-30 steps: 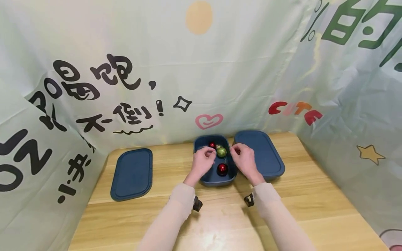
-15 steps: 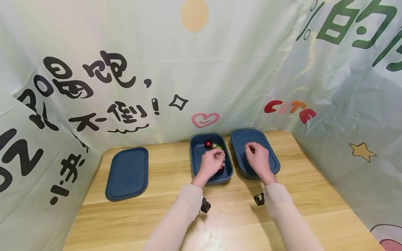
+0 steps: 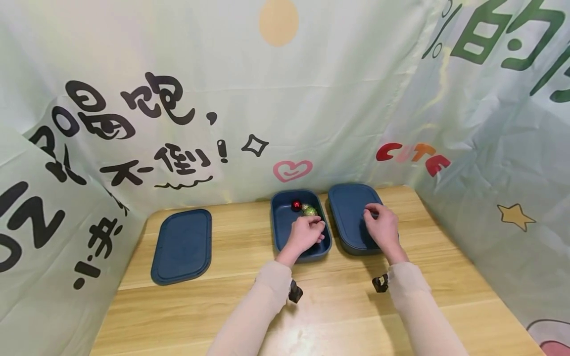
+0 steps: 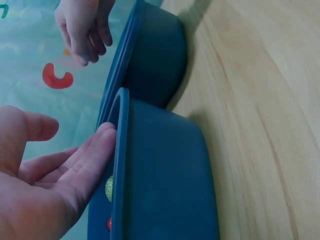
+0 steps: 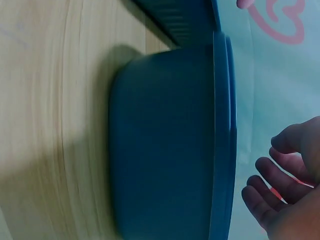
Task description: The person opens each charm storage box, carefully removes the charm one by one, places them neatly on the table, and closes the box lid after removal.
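Observation:
My left hand (image 3: 307, 232) hovers over the open blue box (image 3: 282, 225), with its fingertips close to the inner side of the rim in the left wrist view; whether they touch cannot be told. Its thumb is apart from the fingers and nothing is held. Inside the box lie a small red shiny ball (image 3: 296, 205) and a glittery green ball (image 3: 308, 210); the hand hides part of the box floor. My right hand (image 3: 384, 225) is above the second blue box (image 5: 162, 150), fingers loosely bent, with no object visible in it. A blue lid (image 3: 352, 212) covers that box.
A loose blue lid (image 3: 182, 247) lies flat on the wooden table (image 3: 231, 296) at the left. The printed curtain (image 3: 222, 59) hangs behind the table and along both sides. The two boxes stand close together near the back edge.
My right hand has moved right, from the open box's rim to above the lidded box. My left hand has shifted right across the open box, covering the larger red ball seen earlier.

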Tool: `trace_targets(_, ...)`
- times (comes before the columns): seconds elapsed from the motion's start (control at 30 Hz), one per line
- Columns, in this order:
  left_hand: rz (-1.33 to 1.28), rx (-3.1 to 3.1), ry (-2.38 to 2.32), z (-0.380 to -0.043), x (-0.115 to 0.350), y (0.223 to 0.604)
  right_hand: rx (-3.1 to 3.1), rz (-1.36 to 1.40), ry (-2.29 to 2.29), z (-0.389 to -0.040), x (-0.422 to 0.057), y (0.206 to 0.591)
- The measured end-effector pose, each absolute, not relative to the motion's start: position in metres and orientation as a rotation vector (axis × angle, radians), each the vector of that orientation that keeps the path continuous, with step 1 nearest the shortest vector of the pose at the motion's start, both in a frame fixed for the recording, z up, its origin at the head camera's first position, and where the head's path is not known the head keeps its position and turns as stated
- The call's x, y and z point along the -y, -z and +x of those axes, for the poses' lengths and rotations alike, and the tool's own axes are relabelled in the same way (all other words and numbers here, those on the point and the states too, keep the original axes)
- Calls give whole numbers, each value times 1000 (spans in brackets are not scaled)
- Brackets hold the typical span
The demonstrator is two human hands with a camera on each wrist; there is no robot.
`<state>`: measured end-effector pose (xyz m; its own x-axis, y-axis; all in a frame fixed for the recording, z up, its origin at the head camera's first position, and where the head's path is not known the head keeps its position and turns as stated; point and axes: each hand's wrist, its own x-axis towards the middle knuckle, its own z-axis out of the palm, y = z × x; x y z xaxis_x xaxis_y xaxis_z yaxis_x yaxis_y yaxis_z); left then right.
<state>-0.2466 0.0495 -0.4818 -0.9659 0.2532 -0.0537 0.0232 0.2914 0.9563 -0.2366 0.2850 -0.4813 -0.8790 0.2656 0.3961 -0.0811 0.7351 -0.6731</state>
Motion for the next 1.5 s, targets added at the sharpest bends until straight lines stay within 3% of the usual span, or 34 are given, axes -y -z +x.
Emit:
trace_targets(1.27, 370, -2613, -1516, -241, -71, 499, 2478, -271, -917, -227, -327, 492)
trace_targets(1.5, 338, -2467, -1658, -240, -82, 495, 2552, -340, -928, -226, -332, 494)
